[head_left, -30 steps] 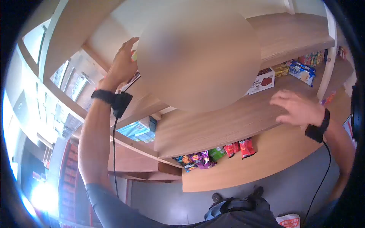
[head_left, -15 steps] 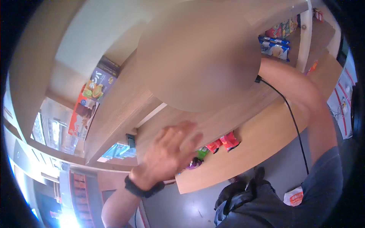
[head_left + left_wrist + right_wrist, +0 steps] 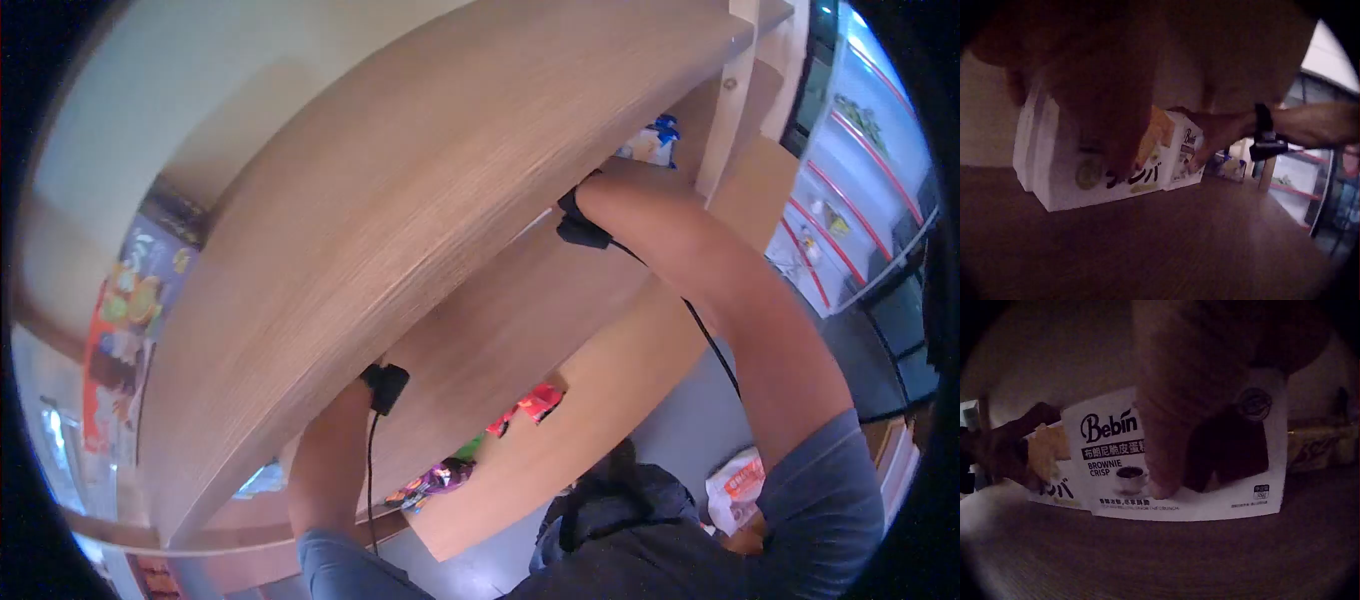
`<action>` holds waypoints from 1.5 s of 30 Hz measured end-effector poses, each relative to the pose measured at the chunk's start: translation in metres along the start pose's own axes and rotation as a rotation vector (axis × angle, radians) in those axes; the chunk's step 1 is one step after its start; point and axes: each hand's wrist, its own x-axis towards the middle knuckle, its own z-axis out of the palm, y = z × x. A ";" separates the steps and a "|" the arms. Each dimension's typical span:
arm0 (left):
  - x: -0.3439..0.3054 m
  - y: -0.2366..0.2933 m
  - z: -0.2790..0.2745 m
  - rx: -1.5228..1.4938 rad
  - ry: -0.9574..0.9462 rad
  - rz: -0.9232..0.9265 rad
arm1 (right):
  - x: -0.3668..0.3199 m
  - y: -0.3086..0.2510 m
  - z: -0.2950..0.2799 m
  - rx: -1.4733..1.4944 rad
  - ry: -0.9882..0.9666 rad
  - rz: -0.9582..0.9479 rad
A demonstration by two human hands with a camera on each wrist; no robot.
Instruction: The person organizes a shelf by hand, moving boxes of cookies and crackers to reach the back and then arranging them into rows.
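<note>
Deep on the wooden shelf [image 3: 1147,250], we have both hands at two boxes standing side by side. Our left hand [image 3: 1116,94] hangs its fingers down the front of the white box with yellow print [image 3: 1063,178], on the left. Our right hand [image 3: 1172,406] lays its fingers down the face of the Bebin brownie box [image 3: 1107,465], just right of it. The hands are near each other but apart. We cannot tell whether either hand clamps its box.
</note>
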 end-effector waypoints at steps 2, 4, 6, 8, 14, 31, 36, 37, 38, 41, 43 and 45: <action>0.009 -0.003 0.007 -0.194 -0.339 -0.247 | 0.007 0.003 0.005 -0.007 -0.007 0.025; 0.008 -0.008 0.003 -0.143 -0.240 -0.176 | 0.016 0.004 0.013 -0.011 -0.021 0.032; 0.005 -0.010 -0.004 -0.083 -0.138 -0.125 | 0.021 0.001 0.011 0.001 -0.032 0.031; 0.002 -0.009 -0.009 -0.046 -0.085 -0.127 | 0.016 0.006 0.014 0.031 -0.035 0.029; -0.004 0.000 -0.010 0.035 -0.016 -0.210 | 0.009 0.016 -0.004 0.142 -0.062 0.039; -0.058 0.013 0.005 0.011 -0.099 -0.655 | 0.002 0.012 -0.015 -0.145 0.249 -0.128; -0.060 0.006 0.016 0.117 0.024 -0.668 | -0.021 0.007 -0.053 -0.159 0.075 -0.145; -0.060 0.006 0.013 0.121 0.028 -0.663 | -0.019 0.010 -0.052 -0.160 0.082 -0.141; -0.059 0.008 0.012 0.099 0.012 -0.665 | -0.008 0.017 -0.041 -0.148 0.110 -0.144; -0.059 0.007 0.012 0.088 0.000 -0.648 | 0.031 0.032 -0.002 -0.113 0.189 -0.171; -0.062 0.005 0.014 0.100 -0.004 -0.640 | 0.044 0.033 0.016 -0.082 0.234 -0.205; -0.065 0.003 0.014 0.086 0.031 -0.594 | 0.027 0.032 0.009 0.013 0.244 -0.177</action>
